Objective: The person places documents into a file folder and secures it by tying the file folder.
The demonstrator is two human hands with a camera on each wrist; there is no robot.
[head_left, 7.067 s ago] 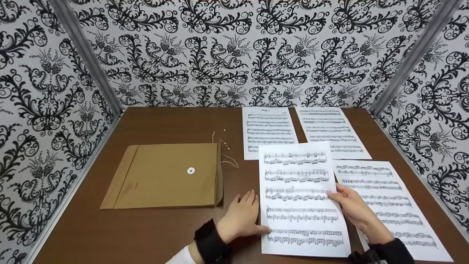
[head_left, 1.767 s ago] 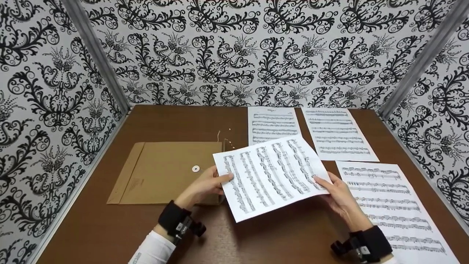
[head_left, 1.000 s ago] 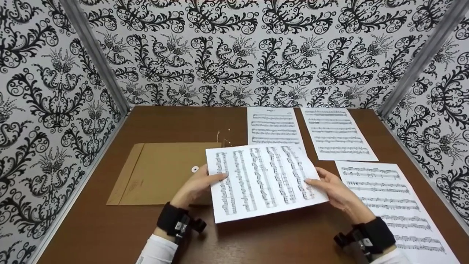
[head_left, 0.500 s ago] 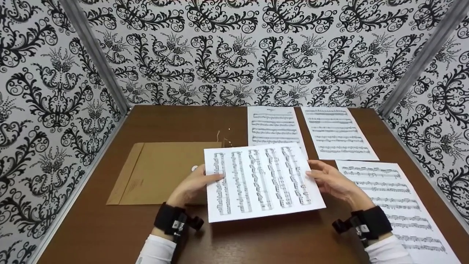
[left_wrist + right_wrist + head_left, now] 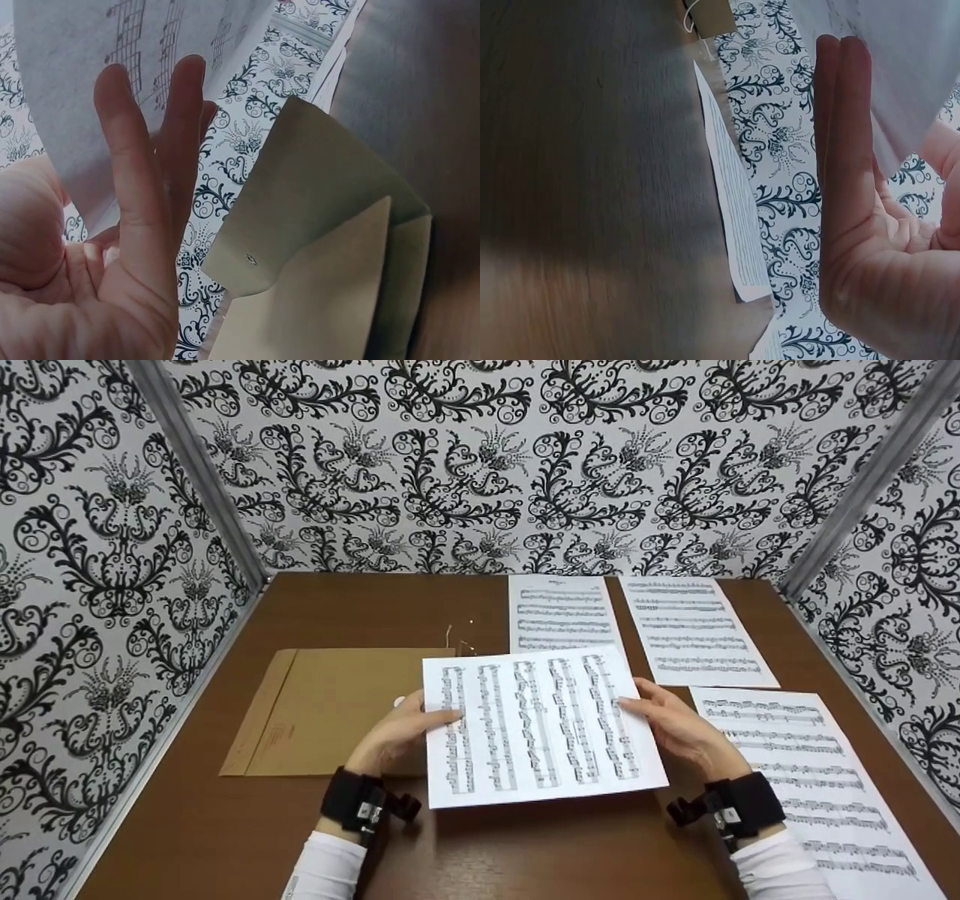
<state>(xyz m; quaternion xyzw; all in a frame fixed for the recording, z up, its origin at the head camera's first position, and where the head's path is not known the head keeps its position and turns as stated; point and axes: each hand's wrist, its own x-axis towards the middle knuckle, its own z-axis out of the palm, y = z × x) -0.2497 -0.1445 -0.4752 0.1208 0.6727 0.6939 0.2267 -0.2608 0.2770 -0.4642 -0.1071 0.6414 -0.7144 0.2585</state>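
Head view: high, looking forward and down across the table [image 5: 225, 840] to the patterned back wall [image 5: 480, 457]. Left wrist view: very close, from below the left hand [image 5: 112, 247], facing up at the held sheet's [image 5: 82, 90] underside, envelope [image 5: 330, 247] beside. Right wrist view: equally close, probably sideways along the tabletop. All three share the held sheet.

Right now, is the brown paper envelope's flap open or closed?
Open: the brown paper envelope has its flap lifted off the body, leaving the mouth gaping.

No legible text; only music notation on sheets [image 5: 540, 727].
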